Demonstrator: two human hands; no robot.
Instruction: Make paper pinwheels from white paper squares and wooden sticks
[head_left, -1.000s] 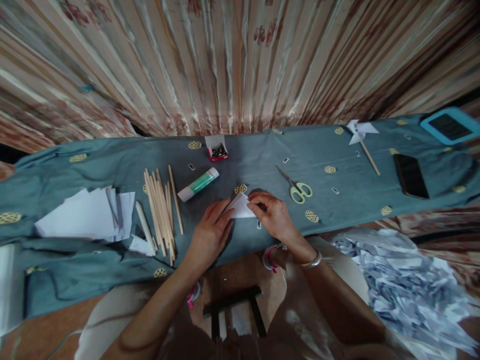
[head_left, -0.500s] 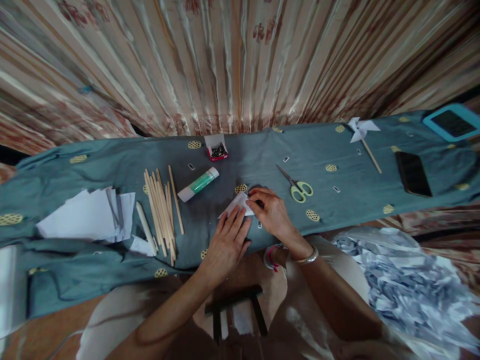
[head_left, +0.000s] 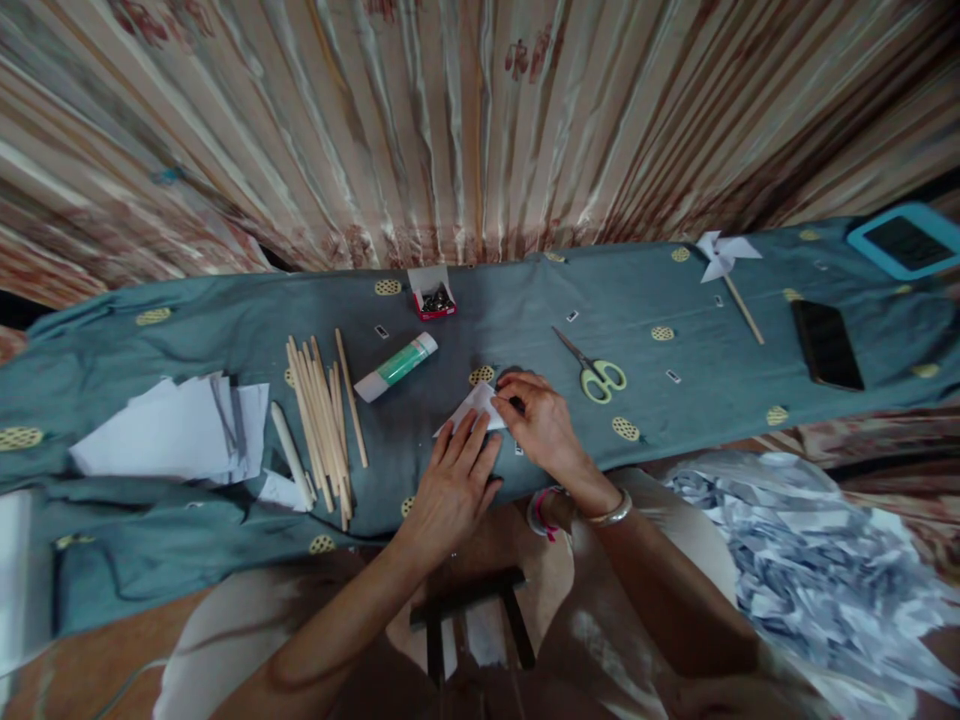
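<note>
A small folded piece of white paper (head_left: 474, 402) lies on the green cloth near the table's front edge, partly covered by my hands. My left hand (head_left: 455, 478) rests flat with its fingers stretched over the paper's lower edge. At the paper's right side, my right hand (head_left: 541, 420) has its thumb and fingers pinched together on the paper's edge. To the right lie scissors (head_left: 598, 380) with light green handles. A green and white glue stick (head_left: 396, 367) lies to the upper left of the paper.
Wooden sticks (head_left: 319, 425), a white pen-like rod (head_left: 291, 453) and stacked white paper (head_left: 161, 430) lie left. An open red box (head_left: 433, 300) holds small metal pieces. Right are a paper pinwheel (head_left: 721, 256), a phone (head_left: 827, 345), a blue-framed tablet (head_left: 905, 241) and a bag of paper scraps (head_left: 825, 570).
Almost nothing differs. Both hands keep the same hold on the folded paper, and the view has shifted very slightly.
</note>
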